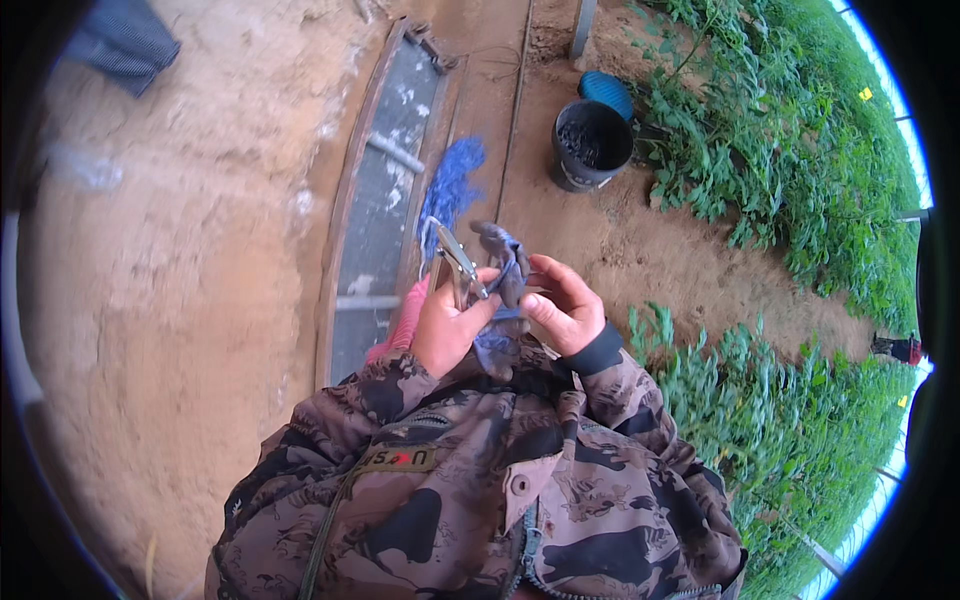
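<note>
My left hand (pixel 447 330) is closed around a hinged, silver metal hand tool (pixel 457 262) that looks like pliers; its exact kind is unclear. Pinched in the same hand is a purple-blue work glove (pixel 512 262) with dark, dirty fingers. My right hand (pixel 568 312) has thumb and fingers curled at the right edge of this glove. A second crumpled piece of the same blue and dark stuff (pixel 495 352), seemingly another glove, hangs just below, close to my jacket. Something pink (pixel 405 318) shows behind my left wrist, partly hidden.
A tangle of blue twine or netting (pixel 455 182) lies beyond my hands, beside a long framed dark panel (pixel 385 200). Ahead to the right stand a black bucket (pixel 580 175) and a blue object (pixel 606 92). Leafy green plants (pixel 780 130) line the right; a bare earth bank (pixel 190 300) rises left.
</note>
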### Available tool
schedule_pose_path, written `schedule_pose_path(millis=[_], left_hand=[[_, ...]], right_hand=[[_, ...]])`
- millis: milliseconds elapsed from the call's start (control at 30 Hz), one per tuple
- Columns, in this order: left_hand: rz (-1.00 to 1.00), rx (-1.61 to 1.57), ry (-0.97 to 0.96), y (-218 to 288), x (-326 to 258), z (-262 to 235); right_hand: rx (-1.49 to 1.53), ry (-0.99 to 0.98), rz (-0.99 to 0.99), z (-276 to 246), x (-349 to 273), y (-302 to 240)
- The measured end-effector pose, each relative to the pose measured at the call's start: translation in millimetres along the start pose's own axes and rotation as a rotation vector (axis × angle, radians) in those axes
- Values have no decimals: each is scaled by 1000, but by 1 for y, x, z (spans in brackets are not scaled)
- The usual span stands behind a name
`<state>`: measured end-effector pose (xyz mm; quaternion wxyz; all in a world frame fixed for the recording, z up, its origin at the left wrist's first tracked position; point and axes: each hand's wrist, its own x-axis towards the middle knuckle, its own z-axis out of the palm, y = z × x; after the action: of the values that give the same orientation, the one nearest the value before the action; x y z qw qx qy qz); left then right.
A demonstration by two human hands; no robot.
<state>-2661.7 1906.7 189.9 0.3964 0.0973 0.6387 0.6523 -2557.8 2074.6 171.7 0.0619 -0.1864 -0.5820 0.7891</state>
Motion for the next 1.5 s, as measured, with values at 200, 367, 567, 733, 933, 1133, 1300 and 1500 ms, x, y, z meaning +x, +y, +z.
schedule_pose_path(millis=[200, 367, 567, 733, 933, 1133, 1300, 1500], left_hand=[[-24, 88, -114, 55, 159, -67], [-94, 144, -56, 111, 264, -103], [-11, -127, 373, 140, 421, -143], [30, -256, 763, 168, 586, -162], [-18, -334, 820, 253, 745, -194], [-74, -419, 844, 324, 898, -219], [-53, -491, 523, 341, 1057, -270], [-453, 753, 204, 355, 1209, -360]], right_hand=[[548, 150, 270, -9, 212, 5], [725, -62, 264, -39, 323, -29], [678, -72, 314, -123, 462, -57], [613, 31, 273, -217, 633, -62], [563, 124, 311, -279, 814, -146], [478, 9, 373, -296, 1006, -197], [479, 45, 365, -298, 1151, -208], [416, -49, 402, -290, 1294, -257]])
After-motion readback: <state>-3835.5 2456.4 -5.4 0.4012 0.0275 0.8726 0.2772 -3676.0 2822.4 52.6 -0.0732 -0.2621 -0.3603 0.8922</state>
